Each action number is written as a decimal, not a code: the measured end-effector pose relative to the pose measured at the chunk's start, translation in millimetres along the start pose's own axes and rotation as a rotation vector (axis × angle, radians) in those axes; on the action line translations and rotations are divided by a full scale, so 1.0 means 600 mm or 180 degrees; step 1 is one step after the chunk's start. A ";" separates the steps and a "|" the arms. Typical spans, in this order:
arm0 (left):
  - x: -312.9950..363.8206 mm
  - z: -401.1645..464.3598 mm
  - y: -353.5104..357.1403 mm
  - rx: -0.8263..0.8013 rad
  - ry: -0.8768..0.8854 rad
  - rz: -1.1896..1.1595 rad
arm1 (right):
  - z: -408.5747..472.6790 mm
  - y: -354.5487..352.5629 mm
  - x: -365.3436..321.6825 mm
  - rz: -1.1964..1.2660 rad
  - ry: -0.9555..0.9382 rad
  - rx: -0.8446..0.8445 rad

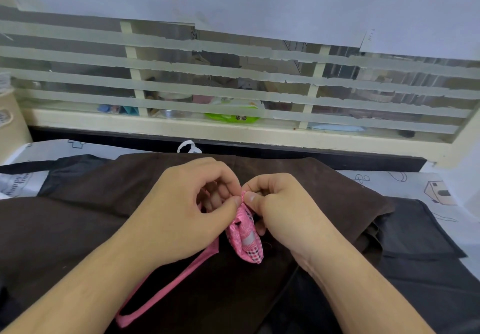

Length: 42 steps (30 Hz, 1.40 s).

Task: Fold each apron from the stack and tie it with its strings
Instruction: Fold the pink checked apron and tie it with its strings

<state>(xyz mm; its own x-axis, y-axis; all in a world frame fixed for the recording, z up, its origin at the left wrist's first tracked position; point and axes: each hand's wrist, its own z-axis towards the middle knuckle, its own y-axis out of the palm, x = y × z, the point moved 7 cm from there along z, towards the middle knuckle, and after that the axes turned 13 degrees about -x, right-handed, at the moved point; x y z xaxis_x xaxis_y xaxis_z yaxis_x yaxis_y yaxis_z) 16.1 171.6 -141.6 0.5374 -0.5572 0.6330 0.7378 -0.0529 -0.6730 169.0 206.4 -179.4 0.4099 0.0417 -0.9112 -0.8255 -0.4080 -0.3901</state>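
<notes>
You had both grips pinched on the top of the pink apron (pixel 245 232): left hand (pixel 181 209) at nine o'clock, right hand (pixel 280 203) at three. The bundle ran twelve-to-six over the brown aprons (pixel 78 229), its string (pixel 166 289) trailing toward seven.

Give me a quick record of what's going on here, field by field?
activity: tying up a folded apron
left hand: pinches the top of the pink bundle
right hand: pinches the same spot
pink apron: folded small, held between both hands
pink string: trails loose toward the person
underneath: brown apron, spread out
beside it: black apron at right
</notes>
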 end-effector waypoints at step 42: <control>-0.073 0.008 0.027 -0.0322 -0.1079 -0.0371 | -0.002 0.005 -0.005 0.0062 0.0056 -0.0120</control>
<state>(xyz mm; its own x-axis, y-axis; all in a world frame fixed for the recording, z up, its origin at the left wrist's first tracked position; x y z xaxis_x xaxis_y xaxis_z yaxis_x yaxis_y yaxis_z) 6.2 199.3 -178.4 0.5695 -0.2375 0.7869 0.7669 -0.1910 -0.6126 165.6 203.9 -178.0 0.4009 0.0176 -0.9160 -0.8182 -0.4428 -0.3666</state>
